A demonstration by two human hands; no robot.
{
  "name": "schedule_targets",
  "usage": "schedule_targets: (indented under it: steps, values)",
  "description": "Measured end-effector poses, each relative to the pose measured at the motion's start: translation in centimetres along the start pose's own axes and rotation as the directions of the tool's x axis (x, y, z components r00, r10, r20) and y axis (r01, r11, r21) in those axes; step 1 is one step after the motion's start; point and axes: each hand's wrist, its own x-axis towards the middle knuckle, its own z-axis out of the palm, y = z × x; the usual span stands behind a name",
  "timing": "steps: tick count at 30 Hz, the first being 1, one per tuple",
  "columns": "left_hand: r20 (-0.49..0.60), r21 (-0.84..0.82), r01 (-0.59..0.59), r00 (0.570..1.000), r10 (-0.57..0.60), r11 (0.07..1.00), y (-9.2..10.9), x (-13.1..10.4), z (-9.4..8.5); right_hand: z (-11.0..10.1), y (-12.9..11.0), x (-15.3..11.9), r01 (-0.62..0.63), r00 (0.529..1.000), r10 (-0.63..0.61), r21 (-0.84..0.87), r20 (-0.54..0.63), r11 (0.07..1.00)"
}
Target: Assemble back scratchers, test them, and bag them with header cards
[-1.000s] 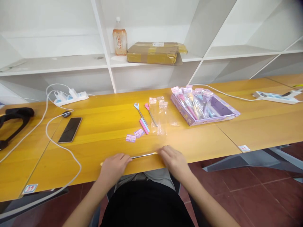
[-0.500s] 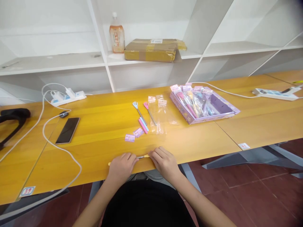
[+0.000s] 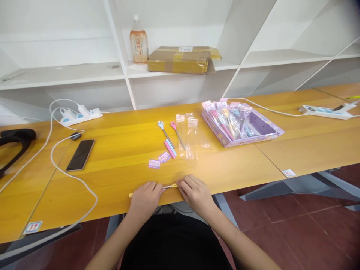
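A thin yellow stick with a metal shaft [image 3: 168, 186] lies level between my hands at the table's front edge. My left hand [image 3: 145, 197] is wrapped round its handle, whose yellow end shows on the left. The fingers of my right hand [image 3: 194, 192] pinch the yellow head. Beyond them lie a blue hand-shaped scratcher [image 3: 165, 133], a pink one [image 3: 177, 134], a pink handle [image 3: 170, 150] beside a light blue one, and two small printed cards [image 3: 154, 164]. Clear plastic bags [image 3: 192, 138] are spread to the right of these.
A purple box [image 3: 225, 140] of bagged scratchers stands at the back right. On the left are a phone [image 3: 80, 155], white cables and a power strip [image 3: 81, 116]; another strip [image 3: 327, 111] lies far right. Shelves behind hold a bottle [image 3: 138, 43] and a taped carton [image 3: 180, 60].
Slightly more of the yellow head shows beside my right fingers. Both hands keep nearly the same place and hold.
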Motion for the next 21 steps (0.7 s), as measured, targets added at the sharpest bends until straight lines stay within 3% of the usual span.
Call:
schedule_targets:
  steps: [4,8,11,16,18,21]
  values:
    - [0.008,0.036,-0.002,1.000,0.002,0.999,0.1,0.1,-0.7,-0.3,0.2,0.2,0.041,0.998,-0.040,-0.031,0.041,0.999]
    - [0.045,0.040,-0.013,0.999,0.011,0.999,-2.4,0.0,-2.0,-1.4,2.3,-0.1,0.012,1.000,-0.010,-0.116,0.015,0.993]
    - [0.047,0.088,-0.010,0.999,0.005,0.996,-5.9,-1.3,-3.0,-3.2,5.8,-1.3,-0.067,0.997,0.056,-0.201,-0.057,0.977]
    - [-0.022,0.151,0.019,1.000,-0.016,0.988,-12.5,-5.4,-4.3,-6.5,13.8,-5.2,-0.177,0.970,0.087,-0.412,-0.228,0.894]
    - [-0.052,0.166,0.026,0.998,-0.018,0.986,-14.1,-6.8,-4.7,-7.2,16.5,-7.0,-0.221,0.957,0.091,-0.489,-0.276,0.844]
    - [-0.018,0.141,-0.004,1.000,0.006,0.990,-14.7,-7.8,-4.8,-7.1,18.8,-9.2,-0.267,0.951,0.140,-0.509,-0.275,0.819]
